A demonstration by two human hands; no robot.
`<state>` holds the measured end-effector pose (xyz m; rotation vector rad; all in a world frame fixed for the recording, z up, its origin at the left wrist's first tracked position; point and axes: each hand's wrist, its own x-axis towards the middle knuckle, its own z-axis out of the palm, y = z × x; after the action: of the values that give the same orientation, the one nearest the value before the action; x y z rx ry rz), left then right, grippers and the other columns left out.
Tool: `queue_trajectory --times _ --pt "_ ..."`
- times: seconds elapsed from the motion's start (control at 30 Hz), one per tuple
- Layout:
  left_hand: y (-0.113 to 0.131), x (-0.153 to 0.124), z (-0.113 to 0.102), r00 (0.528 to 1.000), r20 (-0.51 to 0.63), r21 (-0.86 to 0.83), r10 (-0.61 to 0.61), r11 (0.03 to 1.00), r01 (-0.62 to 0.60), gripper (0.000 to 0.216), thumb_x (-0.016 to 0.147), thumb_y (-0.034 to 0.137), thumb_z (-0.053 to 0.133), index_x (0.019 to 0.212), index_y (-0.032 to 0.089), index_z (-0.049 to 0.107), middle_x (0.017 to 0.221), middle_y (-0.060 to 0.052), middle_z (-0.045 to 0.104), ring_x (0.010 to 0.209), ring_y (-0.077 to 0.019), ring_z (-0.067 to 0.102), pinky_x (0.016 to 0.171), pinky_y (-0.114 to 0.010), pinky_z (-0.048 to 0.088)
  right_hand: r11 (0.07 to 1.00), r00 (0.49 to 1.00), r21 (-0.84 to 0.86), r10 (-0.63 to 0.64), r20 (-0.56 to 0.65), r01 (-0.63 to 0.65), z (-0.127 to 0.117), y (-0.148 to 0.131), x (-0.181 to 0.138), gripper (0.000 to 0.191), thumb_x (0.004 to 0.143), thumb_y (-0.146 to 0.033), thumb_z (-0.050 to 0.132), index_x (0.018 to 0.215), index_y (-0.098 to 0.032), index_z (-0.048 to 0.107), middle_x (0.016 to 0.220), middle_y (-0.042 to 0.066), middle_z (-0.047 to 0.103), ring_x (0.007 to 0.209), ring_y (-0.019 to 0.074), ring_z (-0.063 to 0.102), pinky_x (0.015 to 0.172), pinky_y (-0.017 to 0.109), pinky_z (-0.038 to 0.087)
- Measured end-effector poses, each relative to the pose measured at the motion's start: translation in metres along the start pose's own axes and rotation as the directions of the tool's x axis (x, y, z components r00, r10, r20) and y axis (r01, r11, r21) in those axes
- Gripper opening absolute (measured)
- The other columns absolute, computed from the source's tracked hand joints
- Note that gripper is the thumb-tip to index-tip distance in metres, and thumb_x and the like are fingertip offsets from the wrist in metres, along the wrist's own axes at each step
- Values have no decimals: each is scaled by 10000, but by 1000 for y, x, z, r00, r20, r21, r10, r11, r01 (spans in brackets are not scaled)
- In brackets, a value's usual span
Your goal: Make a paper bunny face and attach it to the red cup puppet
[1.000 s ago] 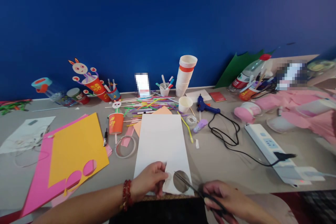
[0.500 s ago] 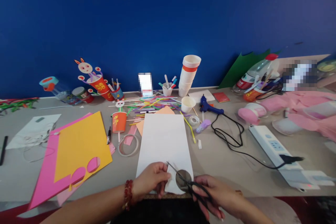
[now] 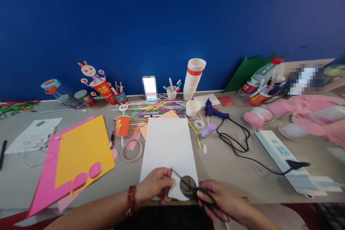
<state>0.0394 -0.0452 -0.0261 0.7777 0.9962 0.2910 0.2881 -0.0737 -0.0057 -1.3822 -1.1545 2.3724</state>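
Note:
A pair of black-handled scissors [image 3: 203, 194] is in my right hand [image 3: 218, 199], its blades pointing up and left. My left hand [image 3: 159, 185] pinches a small piece of white paper [image 3: 178, 191] close to the blade tips. Along the blades shows a dark round area [image 3: 188, 186]; whether it is part of the scissors or behind them I cannot tell. Beneath the blades and beyond my hands lies a large white sheet [image 3: 169, 143] on the table.
Left are yellow card [image 3: 86, 143] with round holes, pink card [image 3: 44, 179] and an orange paper cup [image 3: 122, 126]. Drinking straws [image 3: 159, 106] lie behind the sheet. To the right are a blue glue gun [image 3: 215, 110], its cable, and a white power strip [image 3: 280, 154].
My left hand still pinches the paper and the right still holds the scissors. Only a very slight shift of hands and view shows.

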Motion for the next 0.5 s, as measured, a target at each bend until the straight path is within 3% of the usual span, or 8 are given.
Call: queue_trajectory --times 0.27,0.37,0.5 --pt "1 -1 1 1000 -17 -14 -10 1000 10 392 660 478 720 780 186 488 458 65 557 324 -78 468 340 -187 379 992 993 -124 14 -113 -28 1 4 3 433 813 -613 556 749 -191 484 416 -80 526 250 17 236 281 162 97" --pt "2 -3 3 999 -39 -93 1 996 -4 381 660 452 727 758 201 456 449 79 537 320 -77 468 332 -180 381 994 998 -106 -13 -62 7 -3 2 -3 507 774 -696 560 778 -203 446 486 -43 601 260 26 309 274 151 173" --pt "10 -11 2 997 -65 -216 35 975 -48 358 702 445 712 763 203 455 494 72 543 326 -76 487 300 -155 337 987 989 -70 -146 24 147 -12 -10 -20 596 744 -762 577 848 -187 457 642 18 673 322 28 390 309 148 253"
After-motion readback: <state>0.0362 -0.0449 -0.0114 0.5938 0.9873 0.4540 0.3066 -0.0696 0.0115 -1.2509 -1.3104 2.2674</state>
